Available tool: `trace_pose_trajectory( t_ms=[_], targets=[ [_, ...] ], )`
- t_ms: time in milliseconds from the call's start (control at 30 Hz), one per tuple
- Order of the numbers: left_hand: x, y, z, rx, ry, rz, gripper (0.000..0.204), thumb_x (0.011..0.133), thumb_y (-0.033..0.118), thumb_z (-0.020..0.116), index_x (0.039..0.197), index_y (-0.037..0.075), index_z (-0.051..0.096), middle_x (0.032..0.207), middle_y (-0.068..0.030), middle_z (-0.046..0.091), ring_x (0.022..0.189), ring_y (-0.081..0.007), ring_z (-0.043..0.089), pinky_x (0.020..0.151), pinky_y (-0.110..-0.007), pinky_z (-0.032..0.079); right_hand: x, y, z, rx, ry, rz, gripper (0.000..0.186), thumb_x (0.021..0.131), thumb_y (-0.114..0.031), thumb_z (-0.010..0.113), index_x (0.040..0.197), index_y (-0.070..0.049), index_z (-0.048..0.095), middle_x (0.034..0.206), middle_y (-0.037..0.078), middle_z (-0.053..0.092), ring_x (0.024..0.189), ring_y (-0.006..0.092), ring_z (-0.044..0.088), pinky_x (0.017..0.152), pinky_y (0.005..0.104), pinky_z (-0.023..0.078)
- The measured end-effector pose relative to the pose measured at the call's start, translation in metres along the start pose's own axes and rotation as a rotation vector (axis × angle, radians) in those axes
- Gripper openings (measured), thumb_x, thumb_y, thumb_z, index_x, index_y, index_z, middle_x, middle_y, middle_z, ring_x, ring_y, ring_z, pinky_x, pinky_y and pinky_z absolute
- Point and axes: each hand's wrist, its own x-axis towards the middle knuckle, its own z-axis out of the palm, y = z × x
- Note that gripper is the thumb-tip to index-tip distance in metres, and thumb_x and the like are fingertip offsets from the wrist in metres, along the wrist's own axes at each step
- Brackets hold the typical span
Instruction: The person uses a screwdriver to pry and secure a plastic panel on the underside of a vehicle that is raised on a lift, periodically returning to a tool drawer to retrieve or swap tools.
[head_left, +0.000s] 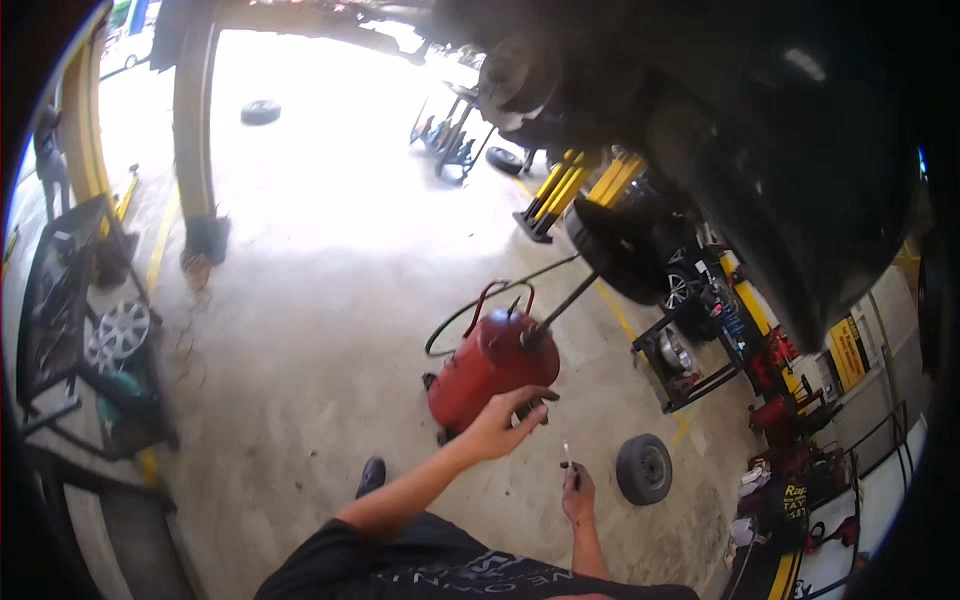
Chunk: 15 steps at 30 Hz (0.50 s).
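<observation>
My left hand [512,421] is held out in front of me, next to a red wheeled tank [470,385]. Its thumb and forefinger are bent and apart, with dark smudges on the tips; I make out nothing held in it. Lower and to the right, my right hand [577,492] pinches a short thin pale stick [567,451] that points up; its exact kind is too small to tell. The tank has a red handle, a green hose [445,330] and a pole rising to a wide black basin [615,250].
A raised vehicle [740,130] hangs overhead at the right. A wheel [644,469] lies on the floor to my right. Yellow lift posts [560,195] stand ahead. On the left are a dark metal rack [60,300] and silver wheel covers [122,330]. Shop equipment lines the right wall.
</observation>
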Motion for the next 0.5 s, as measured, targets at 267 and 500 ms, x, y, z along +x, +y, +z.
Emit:
trace_pose_trajectory(
  t_ms=[267, 500],
  targets=[
    [0.162, -0.012, -0.071, -0.144, -0.128, 0.117, 0.025, 0.096, 0.011, 0.055, 0.117, -0.001, 0.06, 0.083, -0.0074, 0.064, 0.07, -0.0112, 0.061, 0.066, -0.025, 0.048, 0.219, -0.258, -0.04, -0.155, 0.405, -0.371, 0.02, 0.1, -0.015, 0.047, 0.111, -0.003, 0.058, 0.068, 0.016, 0.056, 0.054, 0.0272, 0.052, 0.055, 0.0343, 0.043],
    [0.267, 0.002, -0.125, -0.109, -0.242, 0.334, 0.032, 0.094, 0.006, 0.05, 0.125, -0.004, 0.054, 0.119, -0.0175, 0.06, 0.101, -0.0249, 0.062, 0.086, -0.033, 0.047, 0.356, -0.357, -0.054, -0.264, 0.823, -0.418, 0.024, 0.101, -0.021, 0.045, 0.107, -0.001, 0.055, 0.082, 0.021, 0.063, 0.07, 0.0392, 0.062, 0.067, 0.045, 0.048]
  ],
)
